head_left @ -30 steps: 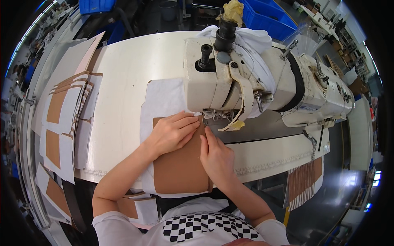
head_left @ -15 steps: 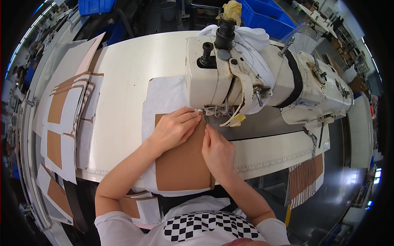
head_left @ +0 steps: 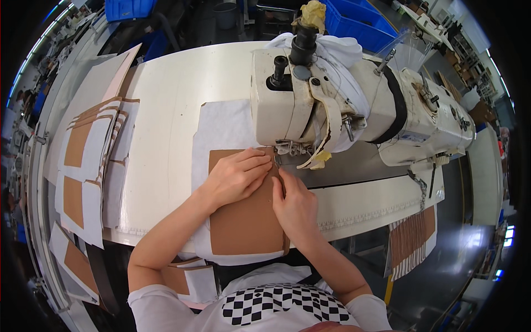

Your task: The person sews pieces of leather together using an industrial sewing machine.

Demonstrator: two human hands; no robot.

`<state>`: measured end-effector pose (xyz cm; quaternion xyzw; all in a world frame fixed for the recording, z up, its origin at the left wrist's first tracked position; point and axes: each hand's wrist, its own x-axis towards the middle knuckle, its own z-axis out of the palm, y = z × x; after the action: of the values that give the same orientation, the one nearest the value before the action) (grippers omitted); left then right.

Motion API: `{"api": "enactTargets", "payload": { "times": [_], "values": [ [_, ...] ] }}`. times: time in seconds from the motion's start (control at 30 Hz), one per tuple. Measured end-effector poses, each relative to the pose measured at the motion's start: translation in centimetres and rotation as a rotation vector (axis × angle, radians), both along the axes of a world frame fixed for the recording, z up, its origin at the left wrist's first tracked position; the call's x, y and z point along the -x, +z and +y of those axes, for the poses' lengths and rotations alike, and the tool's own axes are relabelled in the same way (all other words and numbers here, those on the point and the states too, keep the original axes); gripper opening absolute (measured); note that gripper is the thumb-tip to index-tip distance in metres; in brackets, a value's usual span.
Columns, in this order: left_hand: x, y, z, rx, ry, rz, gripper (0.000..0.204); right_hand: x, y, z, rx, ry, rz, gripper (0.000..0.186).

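Note:
A brown rectangular panel (head_left: 243, 232) lies on a larger white sheet (head_left: 220, 124) on the sewing machine's table. Its upper right corner is at the needle area of the white sewing machine (head_left: 279, 105). My left hand (head_left: 238, 176) rests palm down on the panel, fingers stretched close together, tips near the presser foot (head_left: 281, 148). Along the panel's right edge, my right hand (head_left: 296, 207) has its thumb and bent fingers at the folded border, closed on it just below the foot. The right fingertips are partly hidden.
Stacked white-and-brown pieces (head_left: 77, 146) lie at the table's left. More brown-and-white pieces (head_left: 412, 240) hang below the right edge. A ruler strip (head_left: 359, 218) runs along the table's front. Blue bins (head_left: 359, 25) stand behind the machine.
The brown panel and white sheet have slid slightly away from me, toward the machine's far side. My right thumb has shifted a little; my left hand stays almost in place.

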<state>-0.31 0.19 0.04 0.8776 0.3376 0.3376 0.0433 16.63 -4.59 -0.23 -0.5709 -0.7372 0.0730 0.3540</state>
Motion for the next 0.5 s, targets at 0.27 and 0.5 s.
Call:
{"api": "enactTargets", "payload": {
  "times": [0.27, 0.5],
  "values": [
    [0.05, 0.47, 0.3, -0.009, 0.033, 0.042, 0.016, 0.49, 0.2, 0.14, 0.1, -0.052, -0.014, 0.013],
    [0.22, 0.08, 0.12, 0.024, -0.001, 0.006, 0.018, 0.05, 0.3, 0.18, 0.096, -0.021, 0.096, 0.015]
  ]
}}
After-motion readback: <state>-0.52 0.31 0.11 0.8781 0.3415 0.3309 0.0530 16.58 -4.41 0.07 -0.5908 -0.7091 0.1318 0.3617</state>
